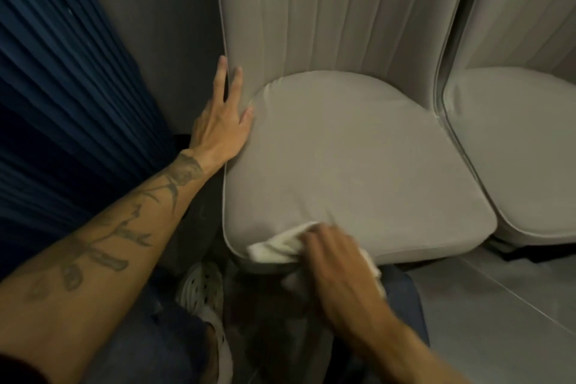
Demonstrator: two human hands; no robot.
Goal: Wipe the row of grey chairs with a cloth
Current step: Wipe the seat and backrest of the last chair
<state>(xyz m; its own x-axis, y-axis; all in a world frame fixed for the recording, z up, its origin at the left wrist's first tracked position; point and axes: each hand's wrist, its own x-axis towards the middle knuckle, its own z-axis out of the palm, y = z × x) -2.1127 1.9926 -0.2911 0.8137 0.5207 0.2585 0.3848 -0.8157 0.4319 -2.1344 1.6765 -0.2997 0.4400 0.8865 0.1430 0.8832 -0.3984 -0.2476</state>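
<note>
A grey upholstered chair [349,146] with a ribbed backrest fills the middle of the view. A second grey chair [523,146] stands touching it on the right. My right hand [339,271] is closed on a white cloth [277,246], which is pressed against the front edge of the near chair's seat. My left hand [224,115] lies flat with fingers spread on the left side of the same chair, where the seat meets the backrest. The hand holds nothing. Part of the cloth is hidden under my right hand.
A dark blue pleated curtain [56,109] hangs at the left, close to my left forearm. A grey wall [162,25] is behind the chairs. Grey floor tiles [498,305] show at the lower right. My knees and a white perforated shoe [202,290] are below the seat.
</note>
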